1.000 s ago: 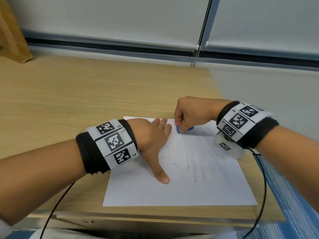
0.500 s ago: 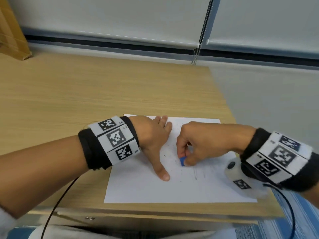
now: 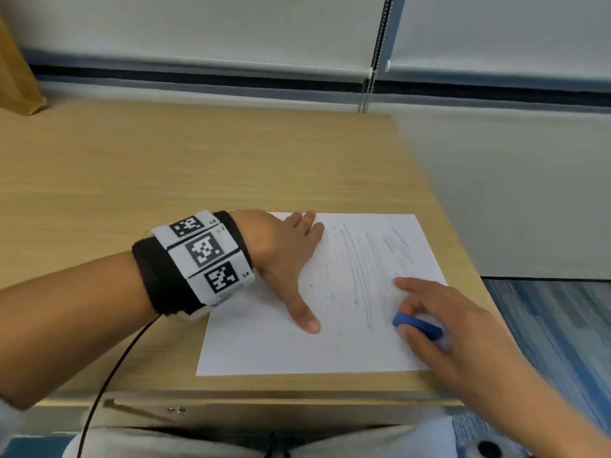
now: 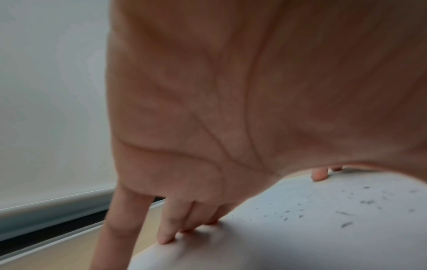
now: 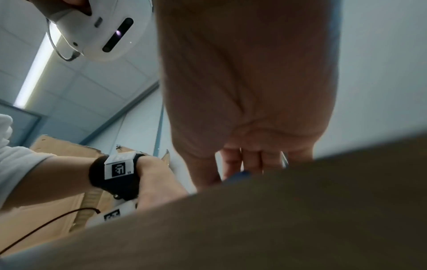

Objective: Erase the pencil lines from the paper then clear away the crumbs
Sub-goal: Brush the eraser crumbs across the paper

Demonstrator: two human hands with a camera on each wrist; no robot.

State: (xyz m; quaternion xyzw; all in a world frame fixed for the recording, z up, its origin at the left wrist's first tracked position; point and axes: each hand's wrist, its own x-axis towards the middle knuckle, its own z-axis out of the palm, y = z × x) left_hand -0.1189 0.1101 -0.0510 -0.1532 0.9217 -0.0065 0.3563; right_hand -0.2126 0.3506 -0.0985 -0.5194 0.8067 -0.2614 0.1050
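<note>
A white sheet of paper (image 3: 264,352) lies near the front right corner of the wooden desk (image 3: 165,166). Long grey pencil lines (image 3: 360,279) run down its right half, and dark eraser crumbs (image 3: 325,274) are scattered beside them. My left hand (image 3: 284,259) lies flat on the sheet's left part, fingers straight and thumb spread, holding it down. My right hand (image 3: 439,325) grips a blue eraser (image 3: 415,323) against the paper at the lower right, near the lines' ends. In the left wrist view the fingertips (image 4: 165,239) press the paper (image 4: 277,237), crumbs (image 4: 346,213) nearby.
The desk's right edge (image 3: 463,259) runs close to the paper, with grey floor and blue carpet (image 3: 555,325) beyond. The front edge is just below the sheet. A brown cardboard box (image 3: 16,81) stands at the far left. A blind cord (image 3: 370,81) hangs at the back.
My right hand has dragged the eraser from the sheet's top edge down its length to the lower right. My left hand has stayed flat on the paper.
</note>
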